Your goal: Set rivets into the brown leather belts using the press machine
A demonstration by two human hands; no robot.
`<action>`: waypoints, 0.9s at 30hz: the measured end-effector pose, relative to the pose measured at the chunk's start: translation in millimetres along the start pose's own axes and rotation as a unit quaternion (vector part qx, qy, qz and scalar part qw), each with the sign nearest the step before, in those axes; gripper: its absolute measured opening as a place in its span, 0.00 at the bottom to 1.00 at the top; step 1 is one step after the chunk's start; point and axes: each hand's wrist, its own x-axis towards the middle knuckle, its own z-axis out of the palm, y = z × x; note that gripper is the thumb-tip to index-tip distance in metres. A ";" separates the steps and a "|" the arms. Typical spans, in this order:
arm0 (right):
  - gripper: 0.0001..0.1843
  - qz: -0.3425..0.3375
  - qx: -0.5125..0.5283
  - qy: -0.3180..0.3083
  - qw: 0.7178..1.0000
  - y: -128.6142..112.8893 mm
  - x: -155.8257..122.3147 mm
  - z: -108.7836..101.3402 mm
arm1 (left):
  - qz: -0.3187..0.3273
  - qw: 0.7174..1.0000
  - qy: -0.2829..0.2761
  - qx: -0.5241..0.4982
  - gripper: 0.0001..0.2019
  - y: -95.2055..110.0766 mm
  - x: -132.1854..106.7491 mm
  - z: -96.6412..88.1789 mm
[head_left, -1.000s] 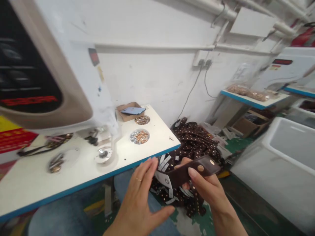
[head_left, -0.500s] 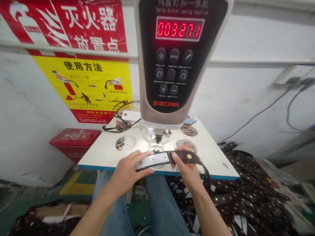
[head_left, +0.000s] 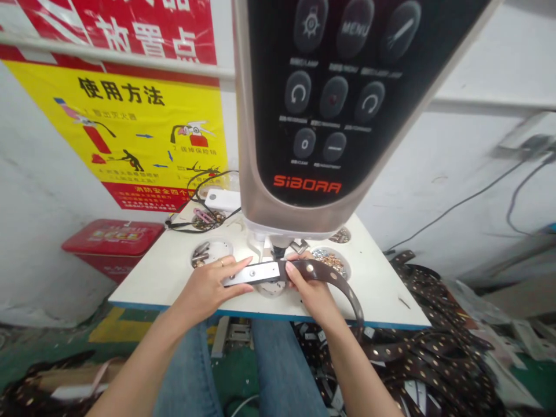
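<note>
Holding strap (head_left: 315, 270) flat right below press (head_left: 330, 116), pinched tight by left hand (head_left: 208, 286) left of press and right hand (head_left: 310, 292) right of press. Square up, level both ends, tuck fingertips clear of press.

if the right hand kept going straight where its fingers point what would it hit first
Probably the metal post under the machine head: the right hand, pinching the brown strap, points forward and left at it, though depth is unclear.
</note>
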 end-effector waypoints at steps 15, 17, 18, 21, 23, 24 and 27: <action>0.15 0.047 0.130 -0.035 0.990 -10.5 -25.5 -6.3 | 0.109 0.993 0.023 0.045 0.25 32.4 -17.8 7.5; 0.13 0.042 0.101 -0.020 0.994 -9.8 -22.9 -8.6 | 0.106 0.991 0.037 0.074 0.25 26.2 -15.7 7.4; 0.12 0.031 0.086 -0.006 0.996 -9.4 -19.5 -9.8 | 0.099 0.991 0.040 0.083 0.26 21.9 -12.8 6.2; 0.12 0.011 0.059 0.009 0.998 -8.0 -6.8 -13.8 | 0.064 0.994 0.032 0.086 0.25 11.2 -0.4 1.4; 0.13 0.018 0.053 0.007 0.998 -6.0 -0.3 -17.2 | 0.040 0.997 0.011 0.072 0.25 9.1 7.8 -0.4; 0.13 0.022 0.051 0.010 0.998 -4.6 1.8 -19.1 | 0.033 0.998 0.000 0.062 0.25 9.5 11.1 -0.6; 0.14 0.028 0.043 0.019 0.999 0.3 4.0 -24.6 | 0.030 0.999 -0.025 0.028 0.26 11.9 17.4 1.1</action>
